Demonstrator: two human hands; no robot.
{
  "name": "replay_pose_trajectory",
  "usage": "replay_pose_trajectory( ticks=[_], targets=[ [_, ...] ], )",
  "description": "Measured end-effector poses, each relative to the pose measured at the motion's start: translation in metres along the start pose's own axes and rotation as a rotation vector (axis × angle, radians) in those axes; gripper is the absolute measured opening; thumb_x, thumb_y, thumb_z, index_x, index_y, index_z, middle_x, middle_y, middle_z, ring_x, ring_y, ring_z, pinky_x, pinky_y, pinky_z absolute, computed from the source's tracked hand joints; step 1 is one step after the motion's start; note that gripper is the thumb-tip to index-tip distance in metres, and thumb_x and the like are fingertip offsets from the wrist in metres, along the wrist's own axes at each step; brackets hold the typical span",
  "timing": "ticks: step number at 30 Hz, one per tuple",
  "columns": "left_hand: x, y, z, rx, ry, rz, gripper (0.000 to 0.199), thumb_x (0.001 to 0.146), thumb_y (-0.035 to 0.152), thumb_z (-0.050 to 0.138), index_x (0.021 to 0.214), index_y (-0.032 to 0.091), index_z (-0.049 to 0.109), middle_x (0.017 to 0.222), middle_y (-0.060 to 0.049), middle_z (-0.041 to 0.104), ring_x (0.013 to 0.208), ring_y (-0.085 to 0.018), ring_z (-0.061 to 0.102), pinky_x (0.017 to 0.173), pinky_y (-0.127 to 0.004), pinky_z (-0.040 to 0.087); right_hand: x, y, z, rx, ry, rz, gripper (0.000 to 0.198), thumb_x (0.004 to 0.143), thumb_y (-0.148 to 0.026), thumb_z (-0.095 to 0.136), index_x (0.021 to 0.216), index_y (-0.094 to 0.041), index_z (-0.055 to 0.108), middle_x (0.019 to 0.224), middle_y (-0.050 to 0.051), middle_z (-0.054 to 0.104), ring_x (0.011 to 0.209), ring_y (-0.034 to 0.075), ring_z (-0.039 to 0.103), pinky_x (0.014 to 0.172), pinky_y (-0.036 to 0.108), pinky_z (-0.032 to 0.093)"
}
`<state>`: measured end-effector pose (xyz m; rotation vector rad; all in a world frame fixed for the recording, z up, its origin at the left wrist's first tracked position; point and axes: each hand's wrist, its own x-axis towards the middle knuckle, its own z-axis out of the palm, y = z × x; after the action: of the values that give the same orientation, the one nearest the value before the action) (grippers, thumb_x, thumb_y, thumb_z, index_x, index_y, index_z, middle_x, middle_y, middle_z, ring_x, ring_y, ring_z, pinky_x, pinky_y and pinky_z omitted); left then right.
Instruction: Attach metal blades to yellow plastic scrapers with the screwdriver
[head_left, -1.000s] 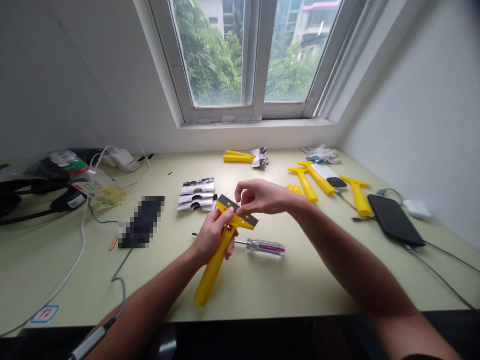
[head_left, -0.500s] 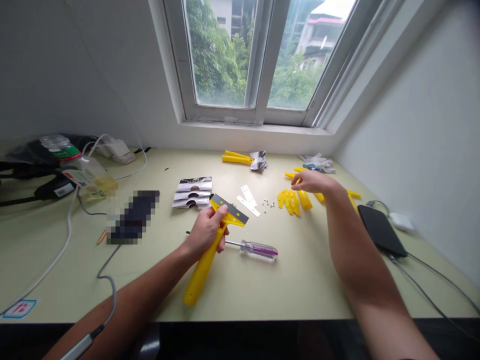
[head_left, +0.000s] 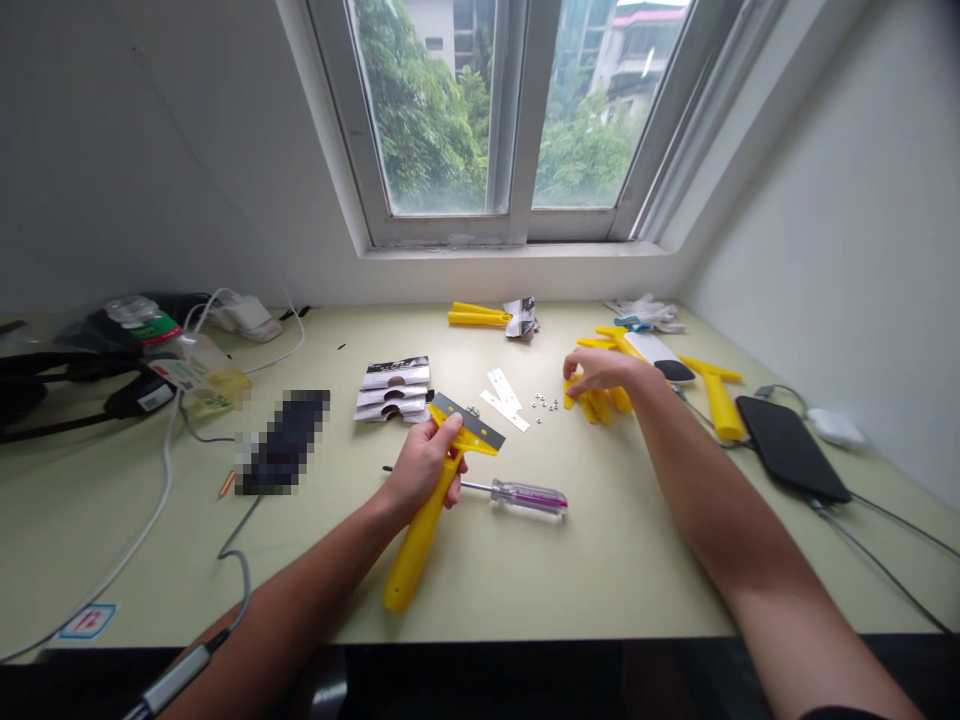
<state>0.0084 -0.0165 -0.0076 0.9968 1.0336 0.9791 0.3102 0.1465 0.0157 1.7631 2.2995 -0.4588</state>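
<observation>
My left hand (head_left: 426,462) is closed round a yellow scraper (head_left: 417,545), its thumb lying on the grey blade (head_left: 469,422) at the head. The handle points down toward the table's front edge. Under that hand a screwdriver (head_left: 529,497) with a clear and purple handle lies on the table. At the right, my right hand (head_left: 600,368) reaches down with curled fingers onto a group of flat yellow plastic pieces (head_left: 596,408). The fingertips pinch at the leftmost piece, and the hand partly hides the group. White blades (head_left: 504,410) and several small nuts (head_left: 541,403) lie between the hands.
Cardboard sleeves (head_left: 392,388) lie behind my left hand. More yellow handles (head_left: 478,315) rest at the back, and others (head_left: 721,400) on the right beside a black phone (head_left: 791,448). White gloves (head_left: 649,313) lie at the far right; cables (head_left: 169,480) and a headset are left.
My right hand has come down onto the flat yellow pieces from above and behind them. The left hand keeps the scraper in much the same pose. The whole view has shifted slightly.
</observation>
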Motion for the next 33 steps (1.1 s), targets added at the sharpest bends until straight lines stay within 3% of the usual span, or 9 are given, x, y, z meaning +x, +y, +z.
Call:
replay_pose_trajectory(
  ticks=[3,8,14,20,25,28,31,33],
  targets=[
    [0.000,-0.001,0.000,-0.001,-0.005,-0.005,0.039,0.087,0.055,0.052,0.078,0.018,0.044,0.055,0.002,0.058,0.029,-0.012,0.050,0.026,-0.018,0.033,-0.003,0.003,-0.002,0.021,0.007,-0.029,0.040,0.071,-0.041,0.069,0.106,-0.022,0.067,0.118,0.008,0.064,0.102,0.025,0.062,0.078,0.029,0.048],
    [-0.001,-0.002,0.000,0.000,-0.024,-0.011,0.039,0.087,0.056,0.053,0.082,0.018,0.045,0.056,0.001,0.058,0.030,-0.011,0.050,0.026,-0.017,0.033,-0.001,0.005,0.002,0.039,-0.010,-0.040,0.056,0.061,-0.037,0.077,0.113,-0.024,0.064,0.120,0.009,0.063,0.099,0.026,0.062,0.077,0.032,0.048],
    [-0.001,-0.003,0.000,-0.009,-0.029,-0.014,0.040,0.087,0.057,0.052,0.082,0.018,0.045,0.056,0.001,0.058,0.030,-0.012,0.051,0.026,-0.018,0.033,0.001,-0.004,0.002,0.040,0.004,-0.057,0.036,0.063,-0.023,0.072,0.099,-0.024,0.067,0.110,0.005,0.066,0.090,0.022,0.063,0.071,0.029,0.048],
    [-0.002,0.000,0.001,0.018,-0.039,-0.015,0.041,0.086,0.058,0.052,0.082,0.018,0.045,0.058,0.001,0.058,0.031,-0.011,0.050,0.027,-0.018,0.034,-0.005,-0.007,-0.008,0.047,0.074,-0.088,0.024,0.069,-0.020,0.064,0.091,-0.023,0.070,0.096,0.004,0.069,0.085,0.021,0.062,0.071,0.028,0.045],
    [-0.003,0.000,0.002,0.009,-0.043,-0.007,0.042,0.085,0.059,0.052,0.082,0.018,0.045,0.058,0.001,0.058,0.031,-0.011,0.050,0.028,-0.018,0.034,-0.024,-0.016,-0.026,0.096,0.241,-0.084,0.018,0.075,-0.027,0.057,0.090,-0.022,0.065,0.094,0.006,0.068,0.084,0.020,0.060,0.071,0.029,0.043],
    [-0.003,0.000,0.002,0.003,-0.041,-0.008,0.042,0.084,0.059,0.053,0.083,0.018,0.045,0.058,0.001,0.058,0.031,-0.011,0.050,0.028,-0.018,0.035,-0.042,-0.037,-0.036,0.341,0.297,-0.236,0.034,0.077,-0.027,0.057,0.110,-0.021,0.059,0.084,0.003,0.063,0.075,0.017,0.056,0.066,0.027,0.043],
    [-0.003,0.000,0.002,0.002,-0.046,-0.001,0.040,0.086,0.058,0.053,0.083,0.018,0.045,0.058,0.002,0.057,0.031,-0.011,0.050,0.027,-0.019,0.035,-0.058,-0.065,-0.041,0.573,0.152,-0.535,0.053,0.078,-0.025,0.056,0.131,-0.023,0.049,0.073,-0.003,0.054,0.064,0.012,0.048,0.059,0.025,0.039],
    [-0.003,-0.001,0.002,-0.002,-0.047,0.006,0.040,0.087,0.057,0.052,0.084,0.018,0.046,0.058,0.002,0.057,0.031,-0.011,0.050,0.027,-0.018,0.035,-0.066,-0.081,-0.042,0.590,0.049,-0.653,0.050,0.078,-0.024,0.057,0.129,-0.022,0.055,0.074,-0.002,0.054,0.063,0.011,0.045,0.058,0.024,0.038]
  ],
)
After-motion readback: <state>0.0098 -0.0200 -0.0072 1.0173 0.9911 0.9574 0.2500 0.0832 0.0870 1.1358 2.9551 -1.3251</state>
